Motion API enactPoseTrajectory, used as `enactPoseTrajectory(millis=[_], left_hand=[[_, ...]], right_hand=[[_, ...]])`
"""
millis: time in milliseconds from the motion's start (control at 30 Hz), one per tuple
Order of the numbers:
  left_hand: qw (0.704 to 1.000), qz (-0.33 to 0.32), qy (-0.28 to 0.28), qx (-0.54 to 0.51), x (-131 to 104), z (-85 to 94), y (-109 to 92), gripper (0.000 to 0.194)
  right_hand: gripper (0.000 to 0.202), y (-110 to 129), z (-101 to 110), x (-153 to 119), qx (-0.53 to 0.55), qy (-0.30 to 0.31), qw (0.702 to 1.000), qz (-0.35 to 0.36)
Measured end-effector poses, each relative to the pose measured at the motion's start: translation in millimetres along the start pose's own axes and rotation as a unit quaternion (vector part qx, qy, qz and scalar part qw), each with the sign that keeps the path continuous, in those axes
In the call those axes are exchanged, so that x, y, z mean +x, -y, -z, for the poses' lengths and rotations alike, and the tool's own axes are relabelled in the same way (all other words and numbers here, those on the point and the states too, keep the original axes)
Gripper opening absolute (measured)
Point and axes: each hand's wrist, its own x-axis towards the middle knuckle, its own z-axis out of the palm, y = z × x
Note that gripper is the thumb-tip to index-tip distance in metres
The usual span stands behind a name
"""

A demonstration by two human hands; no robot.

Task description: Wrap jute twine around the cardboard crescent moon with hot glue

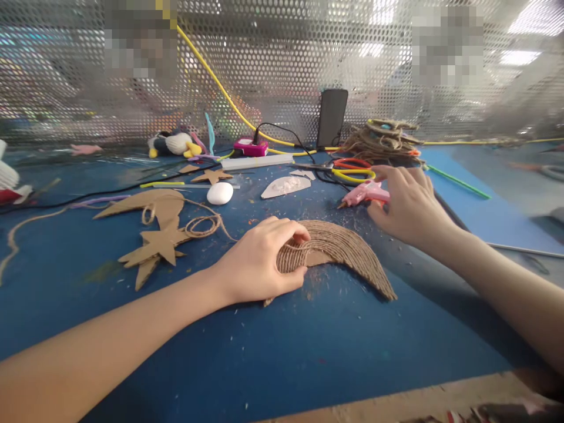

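Observation:
My left hand [264, 258] grips the left part of a cardboard crescent [352, 247] faced with rows of jute twine. Thumb and fingers pinch it at the inner edge, where a patch of bare cardboard shows. A loose strand of twine [207, 223] leads from that hand to a small coil on the left. At the right, my right hand [405, 200] is around the back of a pink hot glue gun [363, 192], thumb and forefinger apart on either side of it. The gun's nozzle points left, low over the blue table [286, 352]; its handle is partly hidden by the hand.
Cardboard star cutouts [158, 247], a white egg-shaped piece [220, 193] and a scrap with glue residue [286, 186] lie beyond the crescent. Scissors [352, 170], a twine bundle [383, 141], a phone [332, 117] and a blue board [493, 200] stand farther back. Perforated metal closes the back.

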Motion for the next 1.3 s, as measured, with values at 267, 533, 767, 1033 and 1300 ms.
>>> enactPoseTrajectory(millis=[267,533,767,1033,1300], left_hand=[[1.0,0.005,0.008,-0.016,0,0.1,-1,0.033],[0.999,0.013,-0.008,-0.032,0,-0.8,1,0.03],[1.0,0.007,-0.016,-0.007,2,-0.8,2,0.029],[1.0,-0.011,-0.004,0.014,1,-0.5,1,0.02],[0.997,-0.064,-0.008,0.033,-1,-1.6,2,0.02]], right_hand=[[0.037,30,13,-9,0.128,0.038,0.947,0.293],[0.037,24,11,-8,0.2,0.036,0.942,0.268],[0.033,34,15,-10,0.211,0.047,0.925,0.313],[0.033,35,12,-12,0.222,0.095,0.897,0.37],[0.032,38,12,-11,0.226,0.092,0.898,0.365]])
